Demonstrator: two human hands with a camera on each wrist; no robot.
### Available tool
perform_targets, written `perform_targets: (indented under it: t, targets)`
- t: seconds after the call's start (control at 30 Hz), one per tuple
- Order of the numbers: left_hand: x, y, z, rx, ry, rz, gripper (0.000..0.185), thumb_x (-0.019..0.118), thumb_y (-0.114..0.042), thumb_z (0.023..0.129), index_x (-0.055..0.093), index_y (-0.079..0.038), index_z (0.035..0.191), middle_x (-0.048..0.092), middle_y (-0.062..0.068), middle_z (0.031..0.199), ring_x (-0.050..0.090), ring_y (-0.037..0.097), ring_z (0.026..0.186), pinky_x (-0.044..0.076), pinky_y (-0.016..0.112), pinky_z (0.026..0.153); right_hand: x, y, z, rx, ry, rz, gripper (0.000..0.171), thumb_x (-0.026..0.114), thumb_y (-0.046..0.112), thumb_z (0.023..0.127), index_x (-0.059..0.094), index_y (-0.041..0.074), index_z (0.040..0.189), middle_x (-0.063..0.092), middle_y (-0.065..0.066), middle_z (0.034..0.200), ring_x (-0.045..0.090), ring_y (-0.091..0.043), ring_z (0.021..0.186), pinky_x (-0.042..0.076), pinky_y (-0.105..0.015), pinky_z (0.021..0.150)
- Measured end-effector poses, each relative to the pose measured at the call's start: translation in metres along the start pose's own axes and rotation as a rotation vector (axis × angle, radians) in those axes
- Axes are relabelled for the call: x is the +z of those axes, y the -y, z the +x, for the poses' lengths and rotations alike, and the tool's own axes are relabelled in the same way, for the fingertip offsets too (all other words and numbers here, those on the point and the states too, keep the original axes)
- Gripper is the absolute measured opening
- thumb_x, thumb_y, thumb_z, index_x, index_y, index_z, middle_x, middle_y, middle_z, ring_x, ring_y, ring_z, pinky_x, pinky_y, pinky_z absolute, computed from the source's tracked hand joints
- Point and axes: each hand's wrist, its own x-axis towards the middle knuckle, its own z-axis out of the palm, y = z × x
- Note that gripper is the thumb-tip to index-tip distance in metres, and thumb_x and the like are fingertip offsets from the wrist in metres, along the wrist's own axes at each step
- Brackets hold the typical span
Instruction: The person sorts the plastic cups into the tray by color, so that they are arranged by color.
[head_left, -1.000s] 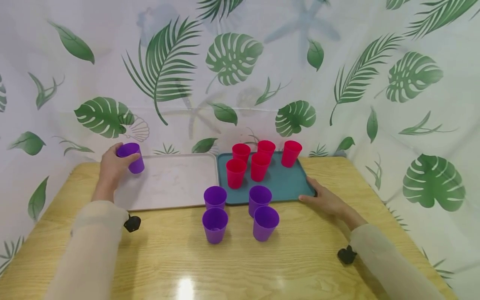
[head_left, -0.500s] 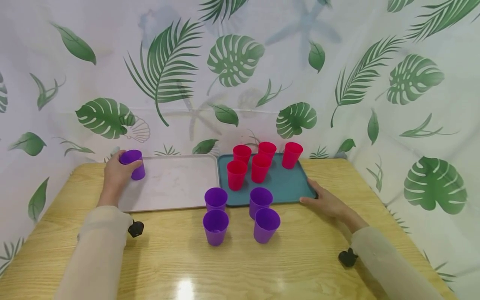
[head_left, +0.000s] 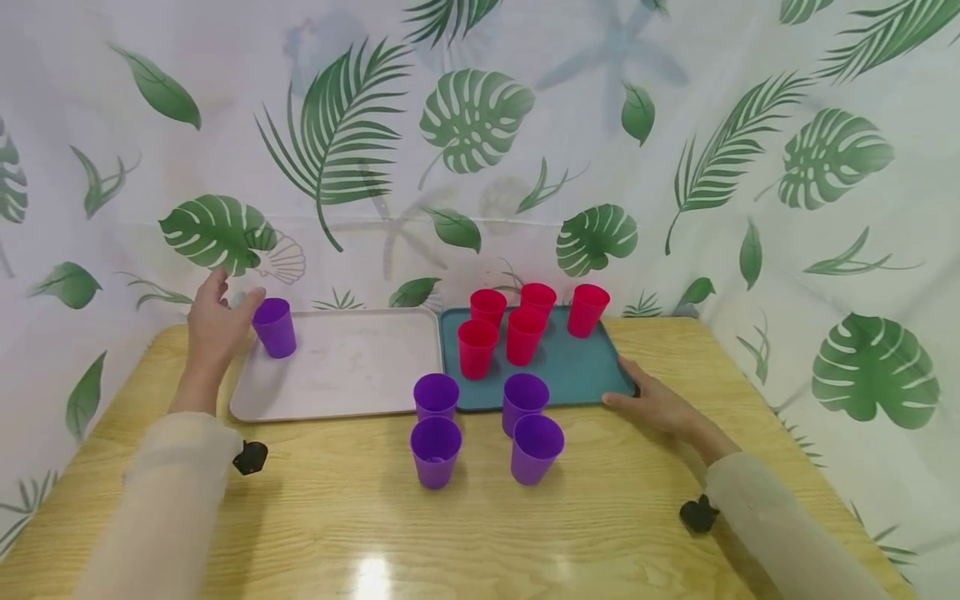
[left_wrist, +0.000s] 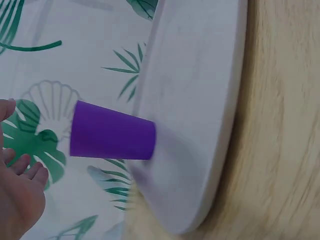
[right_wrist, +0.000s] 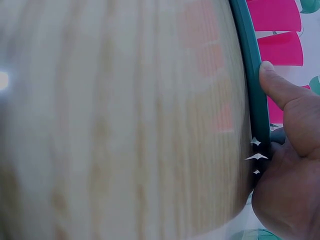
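Observation:
A purple cup [head_left: 275,327] stands upright at the left end of the white tray [head_left: 352,400]. My left hand [head_left: 216,321] is just left of it, fingers spread and apart from the cup, holding nothing. In the left wrist view a gap shows between the fingers and the purple cup [left_wrist: 112,132]. My right hand [head_left: 660,406] grips the front right corner of the teal tray [head_left: 577,379]. The right wrist view shows the thumb [right_wrist: 275,82] on the tray's edge; the other fingers are mostly hidden. Several red cups [head_left: 476,350] stand on the teal tray.
Several purple cups [head_left: 436,450] stand on the wooden table [head_left: 337,517] in front of the trays, two of them close to the teal tray's front edge. A leaf-patterned cloth [head_left: 480,208] hangs behind and at both sides of the table.
My left hand has lowered the purple cup onto the white tray, let go of it and drawn back to the left. The right hand stays at the teal tray's corner.

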Motion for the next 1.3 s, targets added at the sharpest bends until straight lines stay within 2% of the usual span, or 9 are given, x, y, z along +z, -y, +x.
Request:
perform_targets:
  t: [0.17,0.27,0.4,0.57,0.67,0.83,0.9,1.13,1.3]
  targets:
    - [-0.01,-0.014,-0.006,0.08,0.032,-0.011,0.079,0.058,-0.029,0.104,0.015,-0.002,0.164,0.021,0.021,0.168,0.023,0.037,0.155,0.023,0.047,0.126,0.0,0.001,-0.002,0.005,-0.001,-0.015,0.098,0.06,0.051,0.103,0.0,0.005,0.166,0.0,-0.032,0.168,0.0,-0.054,0.153,0.006,-0.071,0.121]
    - [-0.014,-0.022,-0.011,0.101,0.057,-0.015,0.079,0.058,-0.027,0.104,0.015,-0.002,0.164,0.022,0.021,0.168,0.023,0.037,0.154,0.024,0.049,0.125,0.0,0.002,-0.001,0.001,0.001,-0.018,0.099,0.06,0.052,0.102,0.0,0.006,0.166,0.001,-0.032,0.168,0.001,-0.054,0.153,0.006,-0.071,0.12]
    - [-0.013,-0.029,-0.02,0.103,0.137,-0.055,0.079,0.059,-0.026,0.104,0.015,-0.003,0.165,0.023,0.02,0.168,0.027,0.039,0.153,0.028,0.052,0.123,-0.001,0.002,-0.001,0.005,-0.002,-0.016,0.098,0.061,0.05,0.102,0.001,0.006,0.166,0.001,-0.031,0.168,0.001,-0.053,0.153,0.006,-0.071,0.12]
    - [-0.007,-0.031,-0.035,0.123,0.258,-0.084,0.077,0.061,-0.02,0.105,0.015,-0.002,0.165,0.024,0.02,0.168,0.032,0.041,0.15,0.034,0.054,0.119,0.0,0.0,0.001,0.004,0.003,-0.019,0.098,0.061,0.05,0.102,0.0,0.006,0.166,0.001,-0.031,0.168,0.001,-0.053,0.153,0.006,-0.07,0.121]
    - [-0.003,-0.032,-0.046,0.137,0.337,-0.088,0.078,0.062,-0.017,0.105,0.015,-0.001,0.164,0.025,0.02,0.168,0.033,0.041,0.149,0.037,0.047,0.117,0.0,-0.001,0.002,-0.002,0.003,-0.017,0.098,0.061,0.049,0.103,0.0,0.005,0.166,0.001,-0.031,0.169,0.001,-0.052,0.153,0.006,-0.07,0.121]
    - [0.009,-0.036,-0.062,0.155,0.434,-0.099,0.077,0.064,-0.016,0.104,0.019,0.0,0.164,0.029,0.02,0.166,0.036,0.04,0.148,0.045,0.026,0.11,0.0,-0.001,0.001,-0.013,-0.002,-0.011,0.097,0.061,0.047,0.103,0.0,0.004,0.165,0.001,-0.031,0.168,0.001,-0.053,0.153,0.006,-0.07,0.121]
    - [0.013,-0.037,-0.068,0.168,0.465,-0.113,0.075,0.064,-0.014,0.104,0.021,0.002,0.163,0.03,0.021,0.166,0.037,0.04,0.148,0.045,0.024,0.109,0.0,-0.001,0.001,-0.011,-0.004,-0.014,0.098,0.061,0.048,0.103,0.001,0.004,0.166,0.001,-0.031,0.168,0.001,-0.053,0.153,0.006,-0.07,0.121]
    - [0.03,-0.044,-0.089,0.197,0.571,-0.157,0.071,0.063,-0.011,0.104,0.024,0.005,0.161,0.032,0.023,0.164,0.037,0.042,0.148,0.04,0.047,0.116,0.001,-0.003,0.002,-0.01,-0.01,-0.027,0.097,0.061,0.049,0.103,0.001,0.006,0.166,0.003,-0.031,0.168,0.003,-0.053,0.153,0.007,-0.07,0.121]
    - [0.044,-0.044,-0.101,0.223,0.614,-0.156,0.069,0.063,-0.012,0.104,0.027,0.004,0.161,0.033,0.023,0.164,0.037,0.041,0.148,0.036,0.054,0.118,0.001,-0.003,0.002,-0.027,-0.01,-0.024,0.097,0.062,0.047,0.103,0.001,0.005,0.166,0.004,-0.032,0.168,0.003,-0.053,0.153,0.008,-0.07,0.121]
